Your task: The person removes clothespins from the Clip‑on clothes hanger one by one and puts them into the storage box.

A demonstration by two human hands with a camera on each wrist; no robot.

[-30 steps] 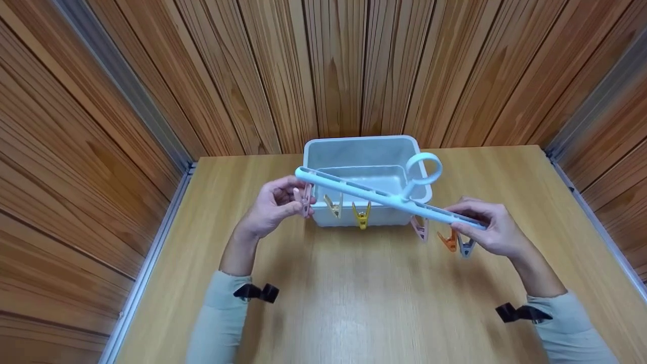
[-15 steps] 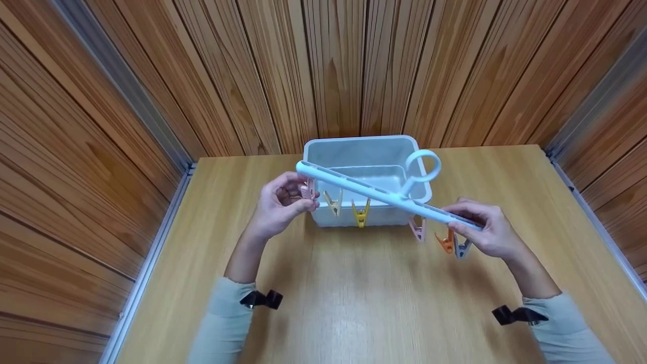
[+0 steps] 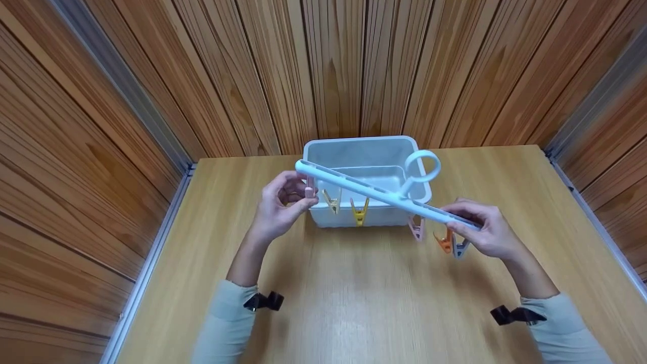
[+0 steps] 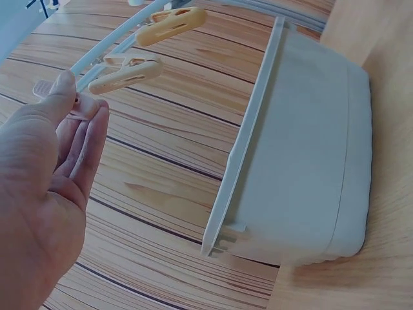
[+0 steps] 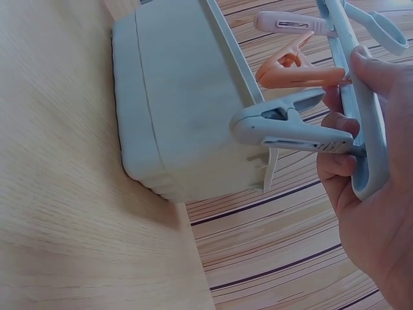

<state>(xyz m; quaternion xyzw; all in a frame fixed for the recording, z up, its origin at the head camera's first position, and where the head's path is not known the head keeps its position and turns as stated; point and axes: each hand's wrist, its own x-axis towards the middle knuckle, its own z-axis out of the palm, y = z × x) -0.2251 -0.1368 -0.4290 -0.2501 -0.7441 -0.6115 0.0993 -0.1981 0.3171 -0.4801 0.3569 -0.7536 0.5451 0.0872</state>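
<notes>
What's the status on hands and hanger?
Left hand pinches a pink clip; right hand grips the hanger. Hanger held above the table. Nothing visibly blocking; bin close by, touching neither hand.

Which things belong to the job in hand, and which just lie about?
Job:
blue hanger in the right hand
pink clip in the left hand
cream clip, yellow clip, other pink clip, orange clip, gray clip

Around:
table
pale bin, untouched; role unclear

The back wall [image 3: 283,76], left wall [image 3: 60,177] and right wall [image 3: 619,197] are brown and wood-grained, with grey strips [image 3: 132,91], probably metal, along the corners. Between them lies a pale wooden tabletop [image 3: 384,283], a soft whitish glare [image 3: 349,333] on its nearer part
</notes>
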